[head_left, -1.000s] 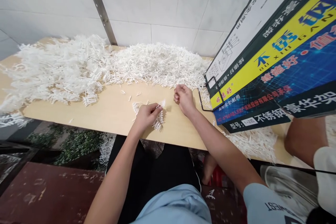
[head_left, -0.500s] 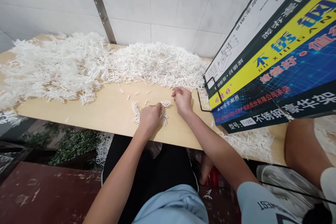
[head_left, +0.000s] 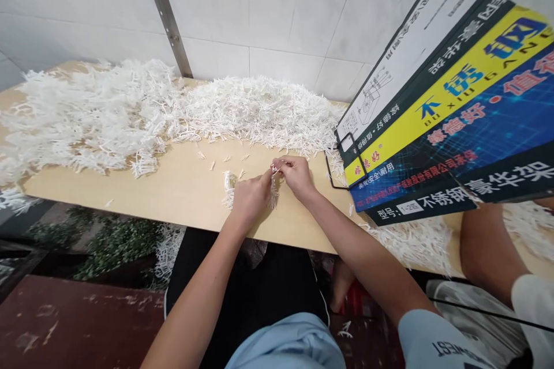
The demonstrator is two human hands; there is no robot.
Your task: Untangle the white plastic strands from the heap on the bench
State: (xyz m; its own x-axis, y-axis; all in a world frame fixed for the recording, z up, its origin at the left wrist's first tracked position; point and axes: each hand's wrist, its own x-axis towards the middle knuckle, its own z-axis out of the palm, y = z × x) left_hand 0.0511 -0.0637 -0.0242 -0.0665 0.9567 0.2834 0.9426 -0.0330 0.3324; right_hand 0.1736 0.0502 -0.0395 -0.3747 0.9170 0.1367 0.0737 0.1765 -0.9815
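My left hand (head_left: 249, 199) is closed around a white comb-like strip of small plastic sticks (head_left: 272, 195) just above the wooden table (head_left: 173, 184). My right hand (head_left: 298, 176) meets it, its fingers pinching the upper end of the same strip. A second strip (head_left: 228, 187) lies on the table just left of my left hand. A big heap of loose white sticks (head_left: 259, 106) stretches along the back of the table.
A heap of strips (head_left: 86, 115) fills the table's left side. A large printed cardboard box (head_left: 450, 104) leans over the table at right. A metal bar (head_left: 169, 23) leans on the tiled wall. Another person's arm (head_left: 489, 248) rests at the right edge.
My right hand has moved left from beside the box and joined my left hand on the strip. My left hand has lifted the strip slightly towards it.
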